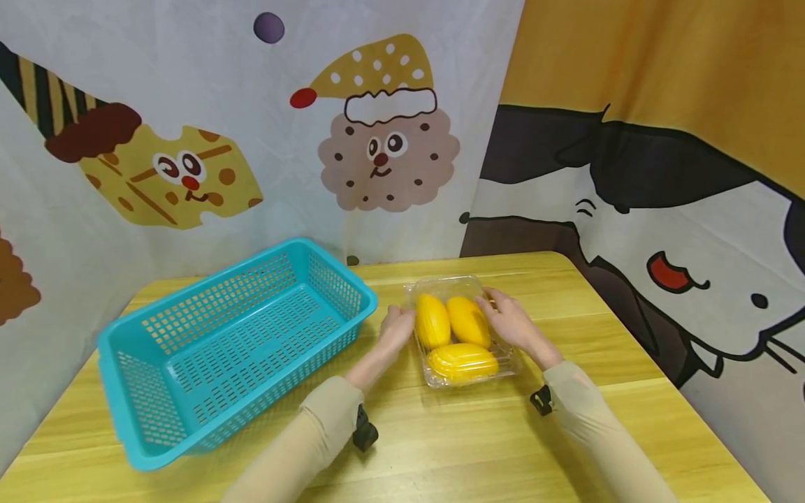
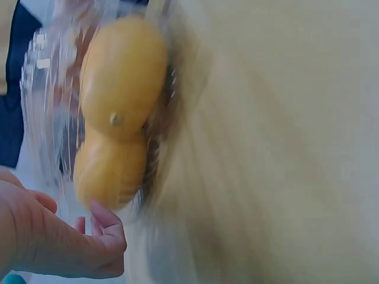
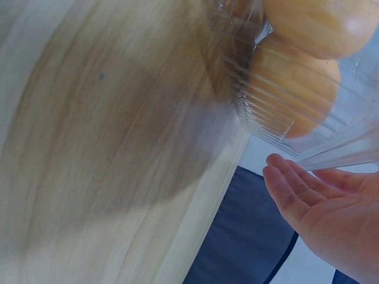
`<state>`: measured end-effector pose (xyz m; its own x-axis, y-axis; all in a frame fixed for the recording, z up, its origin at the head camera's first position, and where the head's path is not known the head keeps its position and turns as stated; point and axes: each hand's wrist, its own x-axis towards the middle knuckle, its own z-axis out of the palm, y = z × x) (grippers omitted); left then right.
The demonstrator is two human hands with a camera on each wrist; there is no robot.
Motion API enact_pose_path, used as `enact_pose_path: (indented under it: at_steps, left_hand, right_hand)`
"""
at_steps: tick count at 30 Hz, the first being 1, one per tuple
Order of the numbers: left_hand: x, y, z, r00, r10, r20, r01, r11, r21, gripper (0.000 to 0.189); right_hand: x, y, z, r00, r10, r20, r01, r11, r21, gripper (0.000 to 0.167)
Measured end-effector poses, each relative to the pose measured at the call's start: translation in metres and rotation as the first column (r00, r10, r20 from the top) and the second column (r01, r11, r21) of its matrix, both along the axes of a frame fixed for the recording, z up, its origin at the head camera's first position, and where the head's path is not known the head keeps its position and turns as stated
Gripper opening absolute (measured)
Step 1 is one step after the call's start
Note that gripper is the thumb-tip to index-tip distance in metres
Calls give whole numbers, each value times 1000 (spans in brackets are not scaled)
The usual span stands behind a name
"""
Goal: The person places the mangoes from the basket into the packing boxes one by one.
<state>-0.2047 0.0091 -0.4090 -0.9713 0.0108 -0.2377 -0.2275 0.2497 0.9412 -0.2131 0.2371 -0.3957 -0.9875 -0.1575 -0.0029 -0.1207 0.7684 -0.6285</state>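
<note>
A clear plastic box (image 1: 508,360) with three yellow mangoes inside is at the middle of the table in the head view. Two mangoes (image 1: 432,321) stand side by side at the far end, and another mango (image 1: 462,362) lies crosswise nearer me. My left hand (image 1: 397,327) holds the box's left side, its fingers bent at the wall in the left wrist view. On the opposite side, my right hand (image 1: 511,323) grips the edge. The right wrist view shows the rim between the thumb and fingers of that hand (image 3: 331,213). The box's underside is hidden in the head view.
A blue perforated basket (image 1: 235,416) stands to the left of the box, with nothing inside. Both rest over a wooden table (image 1: 428,454). A printed cartoon curtain (image 1: 283,154) hangs behind the table's far edge.
</note>
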Motion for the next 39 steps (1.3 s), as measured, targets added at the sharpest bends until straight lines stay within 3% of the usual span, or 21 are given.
enact_pose_path:
  at_steps: [4,8,12,14,21,28,31,35,39]
  left_hand:
    - [-21,2,0,998,69,11,-70,998,7,37]
    - [-40,4,-4,992,104,72,-107,994,29,42]
    - [-54,7,-8,986,129,107,-132,991,23,34]
    - [-59,8,-9,984,153,94,-155,988,11,36]
    - [-65,9,-9,981,189,32,-189,982,-7,50]
    - [-64,10,-9,974,220,-45,-223,971,-90,50]
    - [-63,10,-9,973,228,-48,-231,970,-75,50]
    - [-63,9,-12,973,222,-63,-225,973,-47,51]
    - [-60,9,-14,978,178,-112,-186,981,-64,52]
  right_hand:
    - [0,0,0,1000,2,9,-2,1000,-2,59]
    - [-1,0,0,1000,2,14,-2,1000,-2,58]
    - [0,0,0,1000,4,16,-4,1000,6,58]
    - [0,0,0,1000,7,15,-7,1000,10,58]
    - [-1,1,-1,1000,7,8,-7,1000,14,58]
    - [-2,1,-2,1000,12,11,-12,1000,7,59]
    - [-2,1,-1,1000,14,11,-14,1000,8,60]
    - [-1,1,0,1000,10,15,-10,1000,11,62]
    - [-1,0,2,1000,11,26,-11,1000,21,62]
